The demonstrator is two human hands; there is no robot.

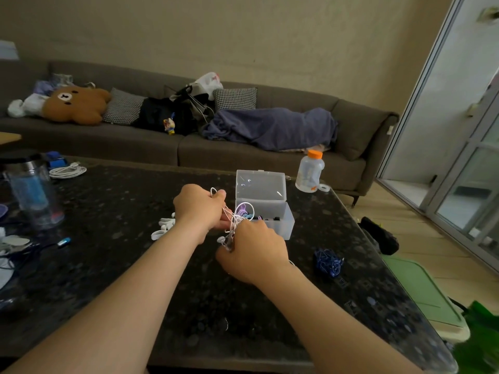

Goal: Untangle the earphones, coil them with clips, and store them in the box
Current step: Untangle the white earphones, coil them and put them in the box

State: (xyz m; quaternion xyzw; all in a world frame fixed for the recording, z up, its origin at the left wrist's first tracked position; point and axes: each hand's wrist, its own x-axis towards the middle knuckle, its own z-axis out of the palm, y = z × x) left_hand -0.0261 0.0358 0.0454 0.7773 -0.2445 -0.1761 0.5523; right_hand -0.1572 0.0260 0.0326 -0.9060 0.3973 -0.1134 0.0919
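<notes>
– Dark speckled table (108, 265) up front; where are the earphones?
– I see the white earphones (231, 217) tangled above it, beside the open clear box (286, 225). Left hand (199, 206) pinches a loop, right hand (253, 255) grips the bundle. The bottle (310, 171) logo is unreadable.

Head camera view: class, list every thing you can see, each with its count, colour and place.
table: one, dark speckled, foreground
white earphones: one tangle, white, gripped above table
box: one, clear, lid open, table, right of white earphones
blue earphones: one tangle, blue, table, near right edge
clips: several, white, table, left of white earphones
bottle: one, clear with orange cap, table's far edge
sofa: one, grey, behind table
bear cushion: one, brown, sofa's left
left hand: grips white earphones
right hand: grips white earphones
</notes>
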